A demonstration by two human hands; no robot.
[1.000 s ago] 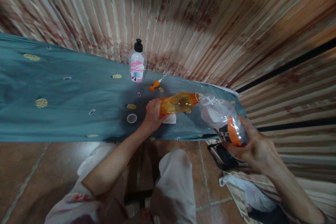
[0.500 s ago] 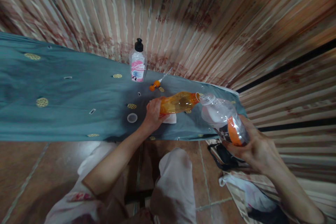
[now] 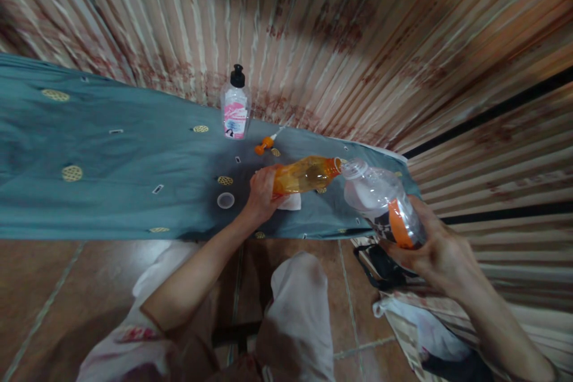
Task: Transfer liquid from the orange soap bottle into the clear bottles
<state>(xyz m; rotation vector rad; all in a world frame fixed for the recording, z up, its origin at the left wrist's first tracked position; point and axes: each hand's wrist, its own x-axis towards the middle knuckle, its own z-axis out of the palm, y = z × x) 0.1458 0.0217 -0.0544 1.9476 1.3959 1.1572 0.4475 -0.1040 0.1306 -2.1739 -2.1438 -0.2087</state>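
**Two bottles held mouth to mouth over the desk**

The left hand (image 3: 262, 194) has its grip clamped on the base end of the orange bottle (image 3: 307, 174), which lies nearly level above the teal cloth (image 3: 111, 179) near the desk's right end. The bottle's neck points right, away from the grip. The right hand (image 3: 436, 253) has its grip clamped around the lower body of the clear bottle (image 3: 380, 203), tilted with its open mouth up-left, just beside the orange bottle's neck. Under the left hand lies a white tissue (image 3: 290, 203). A round lid (image 3: 225, 200) lies on the cloth left of that hand. A pump bottle (image 3: 235, 104) stands at the far edge, an orange nozzle (image 3: 265, 144) beside it.
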